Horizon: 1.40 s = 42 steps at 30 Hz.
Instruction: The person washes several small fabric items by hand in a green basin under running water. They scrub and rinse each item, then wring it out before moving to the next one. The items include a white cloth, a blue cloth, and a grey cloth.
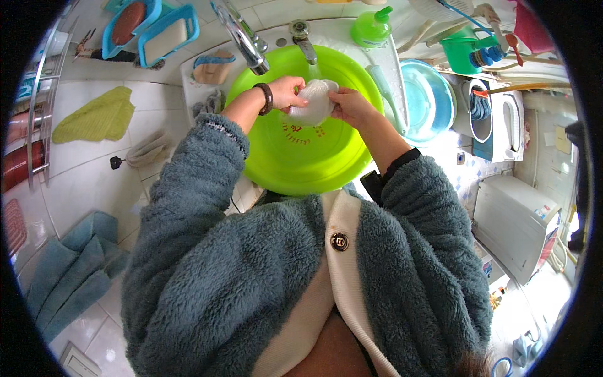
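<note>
A piece of white cloth (313, 104) is stretched between my two hands over a lime-green plastic basin (306, 174). My left hand (287, 94), with a dark bracelet at its wrist, grips the cloth's left side. At the right side, my right hand (350, 107) pinches its edge. Water runs from a small metal tap (306, 47) just behind the cloth. The basin rests on a white sink (393, 70), and red printing shows on its bottom. What the cloth is exactly, I cannot tell.
A chrome faucet (245, 45) arches over the basin's back left rim. On the sink stand a green pump bottle (371, 29) and a pale green brush (387, 96). Blue soap dishes (188, 26) hang at the upper left. Blue basins (445, 106) are at the right.
</note>
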### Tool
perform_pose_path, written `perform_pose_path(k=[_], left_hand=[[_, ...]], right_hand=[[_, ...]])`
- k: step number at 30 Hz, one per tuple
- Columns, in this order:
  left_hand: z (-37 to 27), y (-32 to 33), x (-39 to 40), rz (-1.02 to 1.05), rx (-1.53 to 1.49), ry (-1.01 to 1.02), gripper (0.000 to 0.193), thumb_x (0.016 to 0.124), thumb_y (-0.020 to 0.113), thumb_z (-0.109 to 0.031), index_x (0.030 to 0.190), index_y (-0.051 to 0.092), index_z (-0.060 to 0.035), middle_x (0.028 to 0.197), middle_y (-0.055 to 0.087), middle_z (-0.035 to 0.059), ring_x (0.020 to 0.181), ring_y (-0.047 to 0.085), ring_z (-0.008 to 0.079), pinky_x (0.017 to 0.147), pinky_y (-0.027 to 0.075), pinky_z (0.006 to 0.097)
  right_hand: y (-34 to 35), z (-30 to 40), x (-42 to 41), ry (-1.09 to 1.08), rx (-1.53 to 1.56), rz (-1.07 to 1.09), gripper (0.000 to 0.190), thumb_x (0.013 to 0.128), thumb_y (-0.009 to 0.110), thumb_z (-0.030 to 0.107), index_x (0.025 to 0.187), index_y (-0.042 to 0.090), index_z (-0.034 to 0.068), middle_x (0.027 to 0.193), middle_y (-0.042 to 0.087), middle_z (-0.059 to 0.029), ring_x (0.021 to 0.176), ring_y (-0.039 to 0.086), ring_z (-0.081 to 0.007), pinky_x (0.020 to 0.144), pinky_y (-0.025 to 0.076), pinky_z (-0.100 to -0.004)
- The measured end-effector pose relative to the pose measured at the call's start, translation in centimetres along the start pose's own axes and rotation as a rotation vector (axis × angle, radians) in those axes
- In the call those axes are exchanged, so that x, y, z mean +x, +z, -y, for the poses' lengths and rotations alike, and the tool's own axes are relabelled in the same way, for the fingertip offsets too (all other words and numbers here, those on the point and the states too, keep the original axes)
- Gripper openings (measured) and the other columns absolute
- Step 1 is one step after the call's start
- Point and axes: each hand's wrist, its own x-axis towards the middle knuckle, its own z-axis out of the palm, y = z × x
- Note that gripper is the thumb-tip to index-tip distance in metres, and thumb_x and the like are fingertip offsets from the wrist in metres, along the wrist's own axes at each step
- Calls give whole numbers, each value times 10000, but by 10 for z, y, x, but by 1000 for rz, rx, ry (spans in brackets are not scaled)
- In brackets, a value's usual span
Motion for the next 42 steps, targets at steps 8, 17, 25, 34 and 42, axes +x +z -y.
perform_pose_path(k=[8,17,25,34,42], left_hand=[[20,-1,26,-609,637,-98,305,756,571,-172,1026,491,-55,893,587,196,876,549,365,766,439,416],[10,114,70,-775,670,-320,521,767,544,-466,1191,454,-177,1261,340,146,1155,334,365,910,344,493],[45,63,83,-528,670,-171,520,718,588,-497,1151,499,-223,1223,397,155,1143,345,365,924,337,457],[70,19,86,-294,-118,40,427,762,648,-277,1125,521,-91,1085,565,63,990,514,176,852,409,329],[84,-11,67,-352,-545,-137,253,875,465,-162,1106,502,-67,990,581,59,913,560,189,749,471,367]], right_hand=[[6,-8,20,-44,-223,-171,189,771,564,85,951,572,28,833,599,-79,689,596,-191,574,523,-325],[-24,-17,64,150,-582,-223,146,803,518,161,891,562,53,823,583,-91,668,573,-212,551,499,-358],[-25,-20,82,78,-596,-236,175,824,491,175,954,532,66,845,575,-57,702,565,-187,560,474,-339],[-3,-7,85,90,-50,-77,196,878,434,168,1030,491,59,908,556,-85,748,574,-188,628,515,-324],[7,5,62,-10,-23,-146,219,851,488,138,1049,481,46,943,538,-103,772,572,-221,664,529,-362]])
